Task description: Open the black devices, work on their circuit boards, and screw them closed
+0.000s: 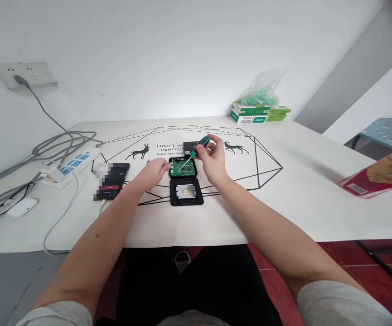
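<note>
A small black case lies opened on the table, with a green circuit board [188,170] in its far half. Its detached or folded-back black cover [186,201], with a silver metal plate inside, lies on the near side. My right hand [213,158] is closed on the green handle of a screwdriver [200,147], which slants down so that its tip meets or hovers over the board. My left hand [158,171] pinches the left edge of the board's case. Behind the case sits a black box-like piece [189,147], partly covered by the screwdriver and my right hand.
To the left lie a phone [116,181] on a cable, a power strip [71,167], a white earbud case [22,207] and tangled cords. Green-white boxes [250,113] under a plastic bag [265,88] stand at the back right. A red-yellow packet [379,174] is at far right.
</note>
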